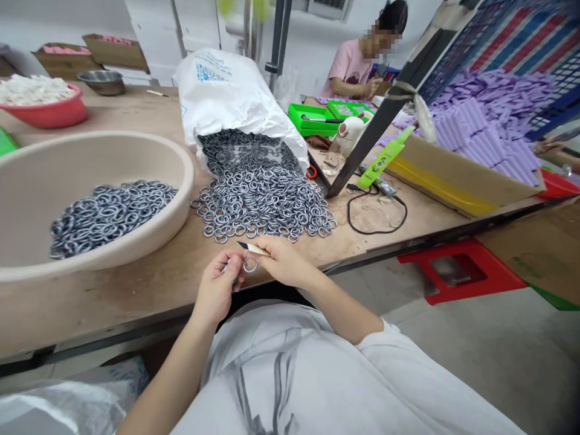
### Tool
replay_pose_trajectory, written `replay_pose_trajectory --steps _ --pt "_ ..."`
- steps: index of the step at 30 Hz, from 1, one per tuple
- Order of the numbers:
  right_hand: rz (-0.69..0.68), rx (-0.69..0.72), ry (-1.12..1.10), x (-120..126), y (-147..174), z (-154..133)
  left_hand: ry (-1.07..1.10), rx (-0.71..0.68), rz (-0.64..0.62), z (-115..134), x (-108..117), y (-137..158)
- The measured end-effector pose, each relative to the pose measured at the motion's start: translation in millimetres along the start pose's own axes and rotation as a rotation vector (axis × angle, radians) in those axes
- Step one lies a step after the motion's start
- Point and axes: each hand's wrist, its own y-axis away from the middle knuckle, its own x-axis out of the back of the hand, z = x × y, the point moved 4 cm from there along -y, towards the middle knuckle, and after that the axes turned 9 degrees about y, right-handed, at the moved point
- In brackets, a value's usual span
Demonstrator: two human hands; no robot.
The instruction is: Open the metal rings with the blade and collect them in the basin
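My left hand (220, 281) is closed at the table's front edge, with grey metallic-looking rings pinched in its fingers, partly hidden. Right beside it, my right hand (285, 261) grips a small knife (259, 248) with a pale handle, its dark pointed blade aimed left. A single ring (250, 266) hangs at the fingers of my right hand, between both hands. Just beyond lies a heap of loose rings (267, 199), spilling from a white sack (231, 90) on its side. To the left, a large beige basin (158, 254) holds more of these rings.
A red bowl (58, 115) of white pieces and a metal bowl (102, 81) stand back left. A slanted dark post (376, 115) rises right of the heap, near a black cable (376, 231). Purple pieces fill a carton (435, 175). A co-worker (351, 69) sits behind.
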Motion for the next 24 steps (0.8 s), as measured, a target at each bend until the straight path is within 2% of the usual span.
replay_pose_trajectory --steps 2,6,8,12,15,19,22,24 --pt "0.019 -0.009 -0.051 -3 1 -2 -0.099 -0.039 -0.039 -1 -3 1" --pt "0.157 -0.118 -0.235 -6 4 2 -0.274 -0.087 -0.097 -1 -10 5" --pt "0.169 -0.15 -0.402 -11 6 4 -0.238 -0.077 -0.097 -2 -13 6" --pt "0.064 -0.158 -0.699 -22 8 2 -0.051 0.015 -0.04 -4 -16 7" --pt "0.111 -0.181 -0.688 -22 6 6 0.028 0.104 -0.034 -4 -20 10" --pt "0.239 -0.137 -0.522 -16 10 12 0.142 0.163 -0.046 -2 -24 12" --pt "0.214 -0.061 -0.409 -17 17 11 0.173 0.176 -0.043 -4 -24 11" --pt "0.179 -0.068 -0.433 -19 20 12 0.164 0.176 -0.04 -6 -24 11"
